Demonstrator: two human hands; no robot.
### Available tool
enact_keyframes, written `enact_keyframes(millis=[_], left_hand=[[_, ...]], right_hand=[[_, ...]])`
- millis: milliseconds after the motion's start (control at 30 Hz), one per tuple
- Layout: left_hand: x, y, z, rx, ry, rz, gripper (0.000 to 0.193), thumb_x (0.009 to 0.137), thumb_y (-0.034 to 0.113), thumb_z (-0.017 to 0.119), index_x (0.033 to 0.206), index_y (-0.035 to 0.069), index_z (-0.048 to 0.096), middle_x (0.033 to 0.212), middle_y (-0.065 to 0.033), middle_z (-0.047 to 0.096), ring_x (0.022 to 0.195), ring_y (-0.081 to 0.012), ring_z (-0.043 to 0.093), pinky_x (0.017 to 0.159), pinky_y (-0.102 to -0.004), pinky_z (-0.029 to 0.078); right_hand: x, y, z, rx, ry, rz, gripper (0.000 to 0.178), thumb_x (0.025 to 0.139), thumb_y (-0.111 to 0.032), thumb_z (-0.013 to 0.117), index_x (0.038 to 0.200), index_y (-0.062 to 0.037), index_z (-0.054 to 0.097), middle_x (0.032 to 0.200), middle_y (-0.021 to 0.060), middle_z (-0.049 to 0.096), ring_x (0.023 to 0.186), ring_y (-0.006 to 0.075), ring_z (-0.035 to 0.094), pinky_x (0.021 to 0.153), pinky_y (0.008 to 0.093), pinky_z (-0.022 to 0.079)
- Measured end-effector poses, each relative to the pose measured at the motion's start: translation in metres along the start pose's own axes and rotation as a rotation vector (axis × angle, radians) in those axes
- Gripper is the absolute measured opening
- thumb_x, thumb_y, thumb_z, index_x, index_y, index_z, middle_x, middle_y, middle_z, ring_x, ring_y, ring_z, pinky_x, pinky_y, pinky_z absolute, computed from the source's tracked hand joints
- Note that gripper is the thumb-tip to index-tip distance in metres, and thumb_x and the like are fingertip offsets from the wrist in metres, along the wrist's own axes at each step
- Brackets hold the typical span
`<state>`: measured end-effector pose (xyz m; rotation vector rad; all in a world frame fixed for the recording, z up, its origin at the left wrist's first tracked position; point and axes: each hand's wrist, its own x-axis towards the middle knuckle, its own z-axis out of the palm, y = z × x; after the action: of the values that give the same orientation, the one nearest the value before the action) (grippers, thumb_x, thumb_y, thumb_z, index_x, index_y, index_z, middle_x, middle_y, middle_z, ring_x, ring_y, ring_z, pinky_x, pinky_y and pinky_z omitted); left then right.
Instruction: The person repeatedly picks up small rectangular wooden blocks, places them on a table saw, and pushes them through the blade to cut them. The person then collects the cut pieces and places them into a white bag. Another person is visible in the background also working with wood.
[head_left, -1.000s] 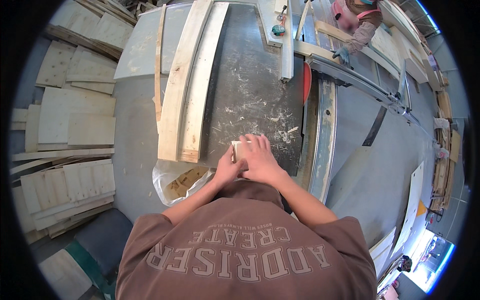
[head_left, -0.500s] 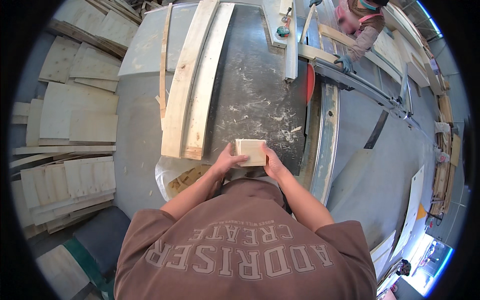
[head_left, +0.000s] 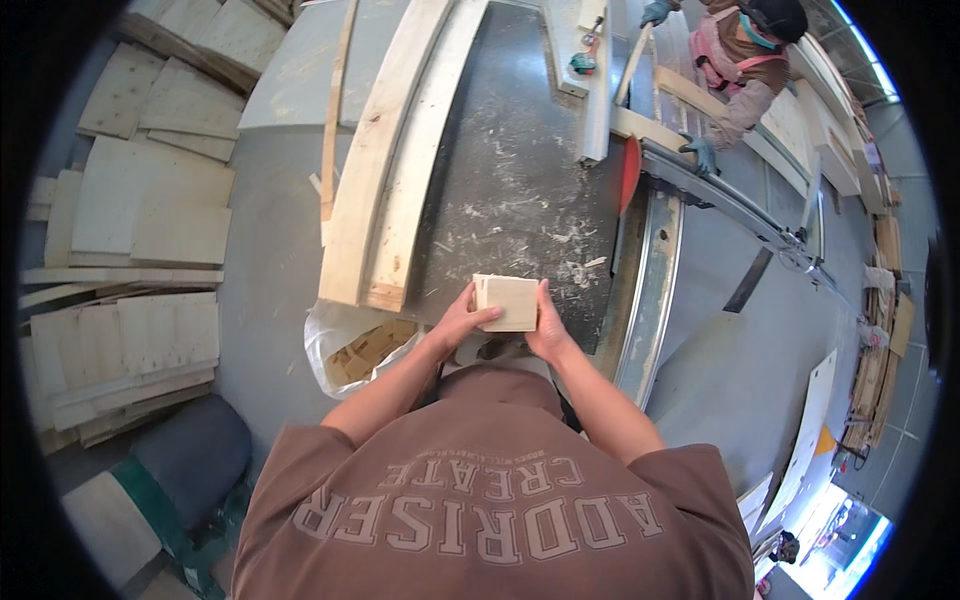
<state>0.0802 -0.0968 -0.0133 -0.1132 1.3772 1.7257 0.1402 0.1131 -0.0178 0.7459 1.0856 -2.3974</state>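
Note:
A small stack of pale square wood pieces [head_left: 512, 303] is held between my two hands, above the near edge of a dark table [head_left: 500, 190]. My left hand [head_left: 466, 320] grips its left side, with the thumb lying across the front face. Against the right edge my right hand [head_left: 546, 322] presses, fingers mostly hidden behind the wood. Wood shavings dust the tabletop beyond the stack. Two long boards [head_left: 395, 200] lie on the table to the left of my hands.
A red saw guard [head_left: 629, 175] and metal rail [head_left: 655, 290] run along the table's right side. At the far right a person in gloves [head_left: 740, 70] handles wood strips. A white bag [head_left: 325, 350] of wood scraps stands near my left arm; stacked panels [head_left: 125, 350] line the left.
My view has shifted slightly, showing more of the bag and of the other person. Both hands still hold the wood stack, which is turned a little.

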Motion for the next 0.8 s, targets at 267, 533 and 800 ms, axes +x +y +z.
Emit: enact_keyframes(millis=[267, 533, 800], left_hand=[[-0.002, 0.006, 0.005, 0.028, -0.002, -0.036, 0.091, 0.092, 0.046, 0.077, 0.167, 0.015, 0.035, 0.159, -0.0077, 0.05, 0.145, -0.0225, 0.046, 0.117, -0.044, 0.038], [0.001, 0.023, -0.018, 0.186, -0.015, -0.093, 0.092, 0.094, 0.053, 0.073, 0.17, 0.02, 0.033, 0.16, -0.0062, 0.05, 0.144, -0.0243, 0.048, 0.116, -0.0494, 0.04], [-0.005, 0.027, -0.017, 0.196, 0.072, 0.018, 0.096, 0.091, 0.038, 0.083, 0.167, 0.002, 0.037, 0.161, -0.0194, 0.052, 0.146, -0.0288, 0.052, 0.12, -0.0468, 0.042]], right_hand=[[0.004, 0.005, 0.014, 0.056, 0.047, -0.024, 0.094, 0.102, -0.087, 0.033, 0.154, -0.0116, 0.054, 0.149, 0.0067, 0.063, 0.14, 0.0225, 0.058, 0.119, 0.0438, 0.043], [0.008, 0.004, 0.032, 0.049, 0.051, -0.046, 0.097, 0.101, -0.088, 0.032, 0.153, -0.01, 0.057, 0.148, 0.0061, 0.065, 0.14, 0.0206, 0.058, 0.119, 0.0409, 0.042], [0.019, 0.008, 0.008, -0.081, 0.293, -0.028, 0.089, 0.104, -0.084, 0.038, 0.139, -0.0073, 0.065, 0.13, 0.0047, 0.071, 0.114, 0.0159, 0.066, 0.098, 0.0333, 0.05]])
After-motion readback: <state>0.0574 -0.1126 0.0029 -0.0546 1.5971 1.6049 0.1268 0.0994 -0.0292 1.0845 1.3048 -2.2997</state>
